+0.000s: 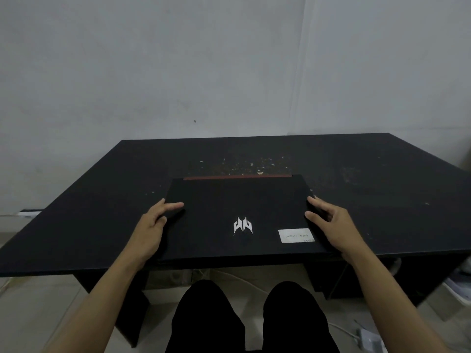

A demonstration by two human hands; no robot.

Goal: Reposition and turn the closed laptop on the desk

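Observation:
A closed black laptop [239,200] lies flat near the front edge of the black desk [102,194]. It has a white logo, a white sticker at its near right corner and a red strip along its far edge. My left hand [155,222] grips the laptop's left edge, thumb on the lid and fingers around the side. My right hand [331,222] holds the right edge the same way, fingers spread over the side.
A pale wall stands right behind the desk. Scuffed, speckled patches mark the desk beyond the laptop. My legs in black trousers are under the front edge. White cables and a charger [367,337] lie on the floor at the right.

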